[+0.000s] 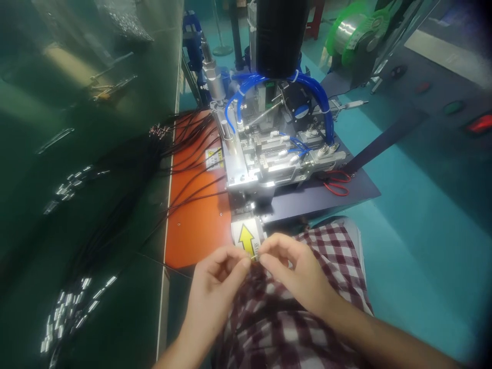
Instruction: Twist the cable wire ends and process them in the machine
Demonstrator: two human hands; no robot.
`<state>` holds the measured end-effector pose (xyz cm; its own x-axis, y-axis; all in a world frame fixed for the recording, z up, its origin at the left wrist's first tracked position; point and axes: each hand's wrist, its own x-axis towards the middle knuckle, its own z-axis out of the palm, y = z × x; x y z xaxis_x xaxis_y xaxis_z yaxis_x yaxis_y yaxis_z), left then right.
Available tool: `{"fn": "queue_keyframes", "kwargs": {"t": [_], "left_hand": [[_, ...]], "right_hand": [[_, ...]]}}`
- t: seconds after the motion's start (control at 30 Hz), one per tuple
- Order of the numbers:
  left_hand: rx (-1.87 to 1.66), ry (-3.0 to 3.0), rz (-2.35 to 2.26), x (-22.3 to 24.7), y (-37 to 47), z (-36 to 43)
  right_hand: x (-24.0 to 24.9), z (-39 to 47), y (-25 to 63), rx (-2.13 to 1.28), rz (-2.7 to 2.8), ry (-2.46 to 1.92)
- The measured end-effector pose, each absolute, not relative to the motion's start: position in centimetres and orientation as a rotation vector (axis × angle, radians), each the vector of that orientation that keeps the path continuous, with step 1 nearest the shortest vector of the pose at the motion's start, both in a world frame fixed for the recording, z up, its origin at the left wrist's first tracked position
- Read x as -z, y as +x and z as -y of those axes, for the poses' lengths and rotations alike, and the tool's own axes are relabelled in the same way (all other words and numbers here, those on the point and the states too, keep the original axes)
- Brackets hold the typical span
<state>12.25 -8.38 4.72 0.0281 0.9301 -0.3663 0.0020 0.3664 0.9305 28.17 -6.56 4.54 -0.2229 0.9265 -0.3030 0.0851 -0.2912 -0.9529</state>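
My left hand (221,279) is closed in a pinch, thumb against forefinger, in front of the machine's near end. Close beside it on the right, my right hand (294,269) pinches in the same way. Between the fingertips shows a short, thin, pale piece that looks like a wire's end (254,257); its detail is too small to make out. A thin black wire (165,265) runs from the left bench to behind my left hand. Just beyond the fingertips is a white cover with a yellow arrow (246,237).
A metal machine (269,154) with blue air hoses stands ahead on an orange plate (198,230). Black wires (192,125) cross the plate from the dark green bench (126,307), where bundles with shiny ends (65,312) lie. A green spool (355,33) stands back right.
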Motion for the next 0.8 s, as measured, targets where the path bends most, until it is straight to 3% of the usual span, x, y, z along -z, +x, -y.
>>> {"fn": "queue_keyframes", "kwargs": {"t": [0.8], "left_hand": [[-0.988, 0.917, -1.354, -4.6, 12.5, 8.7]], "right_hand": [[-4.6, 7.0, 26.2, -1.805, 0.805, -1.237]]}}
